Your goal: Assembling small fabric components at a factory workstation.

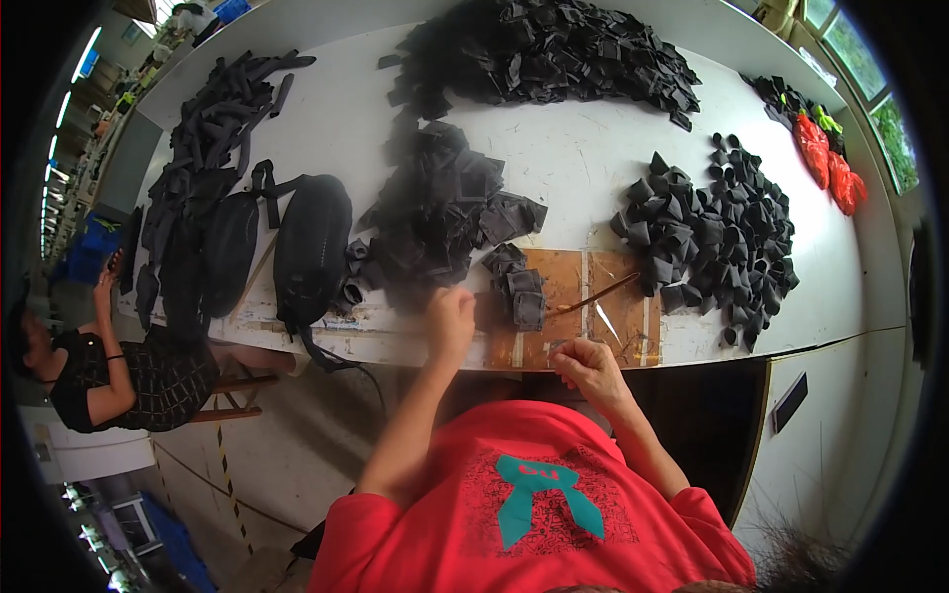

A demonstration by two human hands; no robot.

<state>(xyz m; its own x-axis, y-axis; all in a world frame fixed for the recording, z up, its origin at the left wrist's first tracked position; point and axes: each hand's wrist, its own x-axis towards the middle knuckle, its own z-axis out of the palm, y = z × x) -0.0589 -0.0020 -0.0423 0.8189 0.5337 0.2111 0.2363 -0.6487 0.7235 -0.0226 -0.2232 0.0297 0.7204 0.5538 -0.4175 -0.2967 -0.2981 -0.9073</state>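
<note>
My left hand point(453, 314) is at the near edge of a heap of flat black fabric pieces point(430, 212); motion smears its fingers, and their grip is unclear. Over the front edge of a brown board point(554, 272), my right hand point(590, 368) has its thumb and fingers pinched together. Whatever lies between them is too small to make out. Between the hands, a short row of small black fabric squares point(527, 299) rests on the board. To their right lie a thin brown stick point(595, 294) and a pale narrow strip point(607, 322).
Folded black pieces point(707, 227) are heaped on the right, with a larger black pile point(583, 54) at the back. Black pouches point(312, 242) and black strips point(213, 119) lie left. Red plastic bags point(828, 163) sit far right. Another person point(119, 371) works at the left edge.
</note>
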